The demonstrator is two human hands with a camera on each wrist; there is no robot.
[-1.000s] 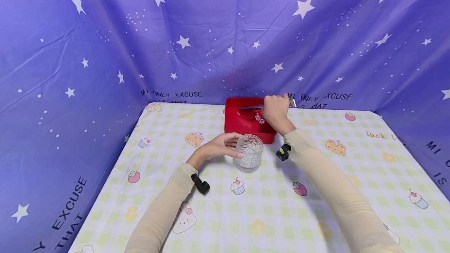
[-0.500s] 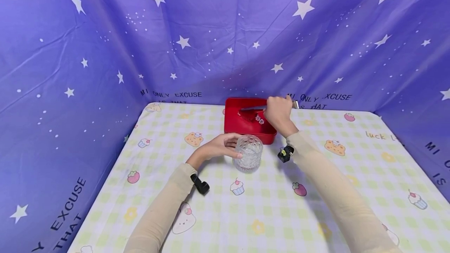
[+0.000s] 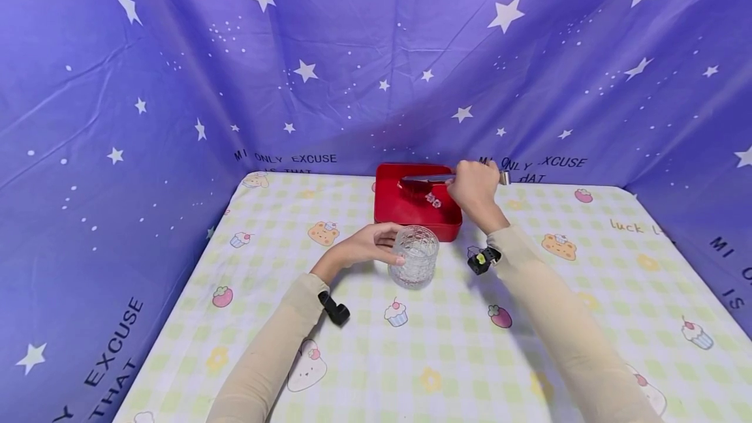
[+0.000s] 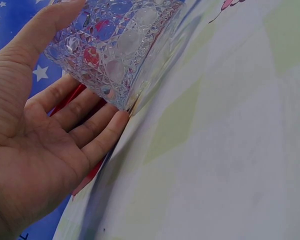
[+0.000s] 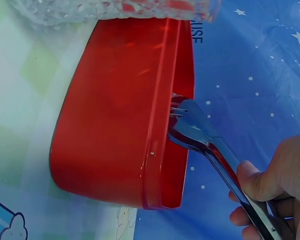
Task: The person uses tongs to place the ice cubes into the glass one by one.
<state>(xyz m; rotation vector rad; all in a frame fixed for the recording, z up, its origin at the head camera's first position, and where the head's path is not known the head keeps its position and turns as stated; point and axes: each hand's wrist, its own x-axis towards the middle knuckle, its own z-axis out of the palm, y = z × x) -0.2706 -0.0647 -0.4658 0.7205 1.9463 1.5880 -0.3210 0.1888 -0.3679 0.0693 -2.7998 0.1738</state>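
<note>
My left hand [image 3: 365, 245] holds a clear cut-glass tumbler [image 3: 416, 266], thumb on the near side and fingers behind it. The tumbler stands upright on the tablecloth in front of a red rectangular box [image 5: 105, 110]. With my right hand [image 3: 474, 189] I grip metal serving tongs [image 5: 192, 122] by the arms. Their fork-tipped head reaches down inside the box, and the box wall hides the tips in the right wrist view. Small pinkish clear flower-shaped pieces [image 3: 433, 201] lie in the box. Whether the tongs pinch a piece is unclear.
A checked tablecloth [image 3: 435, 344] with cartoon prints covers the table. Behind the box hangs a blue-purple curtain [image 3: 364, 83] with white stars, close to the table's far edge. Black straps with small cameras sit on both wrists.
My right hand has shifted a little to the right with the tongs, whose head stays within the box. My left hand and the tumbler have kept their place.
</note>
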